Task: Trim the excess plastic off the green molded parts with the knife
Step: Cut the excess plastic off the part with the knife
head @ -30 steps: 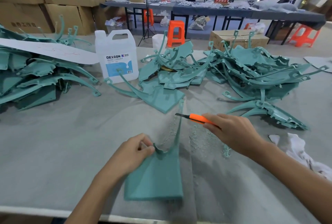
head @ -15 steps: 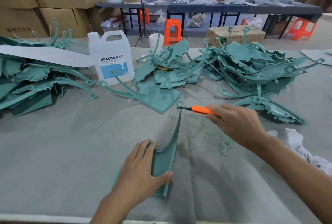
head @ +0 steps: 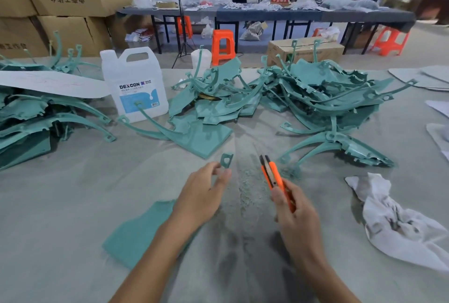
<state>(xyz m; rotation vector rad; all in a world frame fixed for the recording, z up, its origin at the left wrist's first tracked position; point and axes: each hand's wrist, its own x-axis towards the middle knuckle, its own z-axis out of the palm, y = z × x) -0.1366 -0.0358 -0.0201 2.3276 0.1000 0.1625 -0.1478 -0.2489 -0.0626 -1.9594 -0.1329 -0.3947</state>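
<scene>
A green molded part (head: 138,232) lies on the grey table in front of me, its flat plate reaching out from under my left forearm. My left hand (head: 201,193) pinches the part's thin arm just below its eyelet tip (head: 226,159), which sticks up past my fingertips. My right hand (head: 295,212) grips an orange utility knife (head: 274,176), blade out and pointing away from me, just right of the eyelet and apart from it. Green shavings (head: 247,181) lie between the hands.
Heaps of green parts lie at the left (head: 36,120), centre (head: 213,103) and right (head: 323,98). A white DEXCON jug (head: 136,86) stands behind. A crumpled white rag (head: 398,225) lies at the right. Cardboard boxes, orange stools and people at tables are beyond.
My left hand moved up from the part's plate to pinch its thin arm near the eyelet. The right hand drew back toward me and turned the knife to point away.
</scene>
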